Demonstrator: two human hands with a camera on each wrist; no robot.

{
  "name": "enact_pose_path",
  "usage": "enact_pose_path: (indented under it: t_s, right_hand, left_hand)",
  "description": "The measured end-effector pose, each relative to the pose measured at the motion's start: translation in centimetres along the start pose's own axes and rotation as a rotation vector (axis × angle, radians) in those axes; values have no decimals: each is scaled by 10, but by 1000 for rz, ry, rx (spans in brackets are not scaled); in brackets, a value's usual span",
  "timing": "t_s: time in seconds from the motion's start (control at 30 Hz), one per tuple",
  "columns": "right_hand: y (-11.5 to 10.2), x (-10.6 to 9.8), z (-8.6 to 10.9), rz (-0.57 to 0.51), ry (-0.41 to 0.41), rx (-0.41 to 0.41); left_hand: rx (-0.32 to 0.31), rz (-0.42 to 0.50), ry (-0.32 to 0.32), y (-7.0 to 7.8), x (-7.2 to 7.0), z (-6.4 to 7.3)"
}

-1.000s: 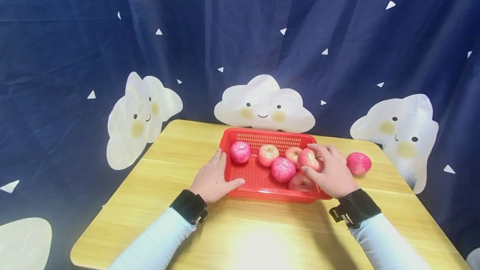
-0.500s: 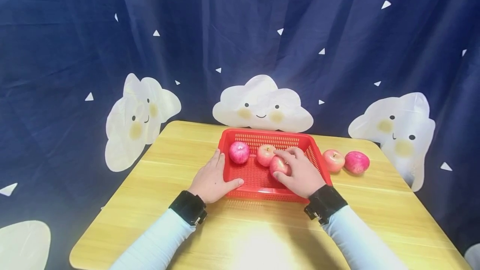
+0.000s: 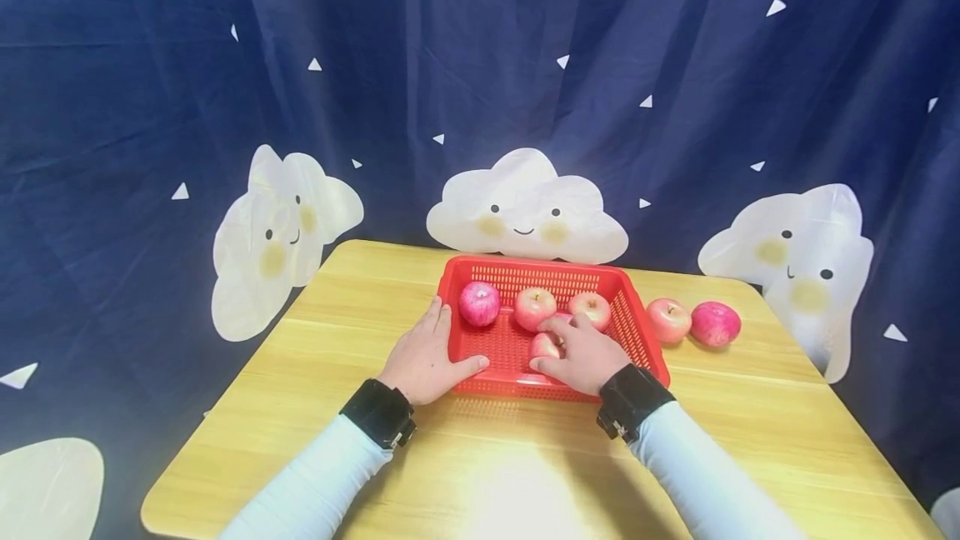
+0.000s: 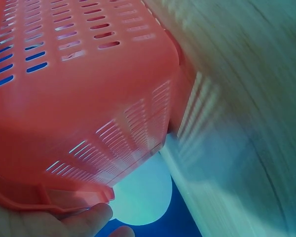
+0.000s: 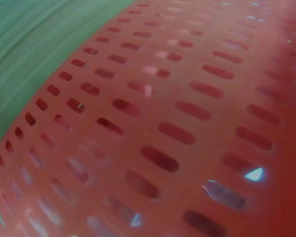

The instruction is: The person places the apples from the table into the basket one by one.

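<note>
In the head view my right hand (image 3: 585, 352) reaches into a red plastic basket (image 3: 652, 357) and holds a pale red apple (image 3: 543, 347) low near the front wall. Behind it lie two light red apples (image 3: 535, 309), and a pink-red apple (image 3: 480, 304) sits in the left corner. My right hand hides part of the basket's inside. My left hand (image 3: 423, 361) rests against the basket's left front corner, fingers extended along the left rim and thumb over the front rim. The left wrist view shows fingertips (image 4: 91, 219) touching the rim; the right wrist view shows only slotted basket wall (image 5: 197, 148).
Two more apples, one light (image 3: 668, 321) and one dark pink (image 3: 716, 324), lie on the wooden table (image 3: 300, 407) right of the basket. A dark blue curtain (image 3: 480, 40) with cloud prints hangs behind the table's far edge.
My right hand has carried the apple from the basket's right end leftward and lower, toward the front middle. My left hand has stayed at the corner.
</note>
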State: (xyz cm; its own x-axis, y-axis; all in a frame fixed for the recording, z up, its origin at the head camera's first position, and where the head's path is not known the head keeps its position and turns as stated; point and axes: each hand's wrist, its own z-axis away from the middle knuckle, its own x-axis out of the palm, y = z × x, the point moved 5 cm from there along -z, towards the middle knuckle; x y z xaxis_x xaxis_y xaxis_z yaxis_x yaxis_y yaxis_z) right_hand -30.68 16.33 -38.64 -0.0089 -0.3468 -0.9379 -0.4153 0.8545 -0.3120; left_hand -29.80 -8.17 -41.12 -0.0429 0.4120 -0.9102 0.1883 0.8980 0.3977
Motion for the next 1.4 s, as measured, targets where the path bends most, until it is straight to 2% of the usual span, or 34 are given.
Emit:
enact_pose_path:
  t_s: [0.13, 0.33, 0.43, 0.73, 1.1, 1.23, 1.4]
  right_hand:
    - [-6, -2, -8, 54, -51, 9]
    - [-14, 0, -18, 161, -159, 85]
    - [-17, 3, -21, 216, -184, 89]
    - [-15, 9, -22, 223, -199, 65]
    - [-12, 10, -19, 275, -202, 69]
    - [-11, 11, -16, 252, -185, 58]
    - [-9, 4, -8, 212, -119, 21]
  left_hand:
    - [1, -3, 3, 0, 0, -1]
    - [-1, 6, 10, 0, 0, 1]
    - [2, 11, 12, 0, 0, 3]
    - [10, 10, 32, 0, -1, 4]
    - [22, -9, 24, 2, -1, 2]
    - [21, -4, 30, 1, -1, 2]
    - [17, -3, 23, 2, 0, 3]
